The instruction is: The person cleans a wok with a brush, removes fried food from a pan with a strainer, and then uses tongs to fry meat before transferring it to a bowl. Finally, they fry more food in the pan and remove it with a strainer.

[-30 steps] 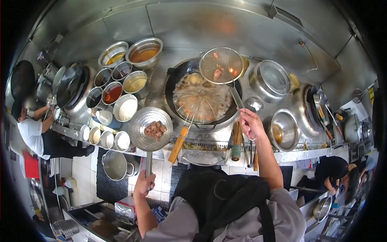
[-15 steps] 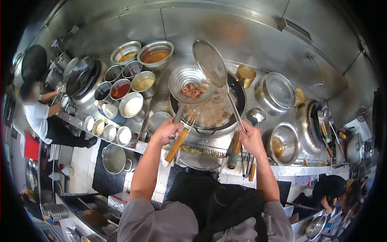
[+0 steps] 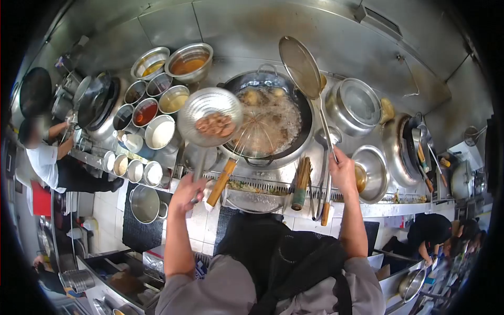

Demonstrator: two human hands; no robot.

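My left hand [image 3: 188, 193] is closed around the handle of a perforated metal strainer [image 3: 190, 107], which holds browned pieces of meat [image 3: 215, 125]. The strainer is blurred, over the left edge of a wok [image 3: 307, 121] of bubbling oil with pale lumps in it. A wire basket skimmer [image 3: 223, 181] with a wooden handle rests at the wok's near side. In my right hand [image 3: 342, 170] is the long handle of a round fine-mesh skimmer [image 3: 300, 65], raised and tilted at the wok's right rim.
Sauce pots [image 3: 144, 112] and two steel bowls [image 3: 188, 64] stand left of the wok. To the right are a ladle [image 3: 328, 136], a lidded pot [image 3: 344, 116] and a steel bowl [image 3: 379, 178]. A bamboo brush [image 3: 301, 191] lies in front. A co-worker [image 3: 42, 163] stands far left.
The perforated strainer with the meat has swung left from above the wok to its left edge. The mesh skimmer has moved right, uncovering more bubbling oil.
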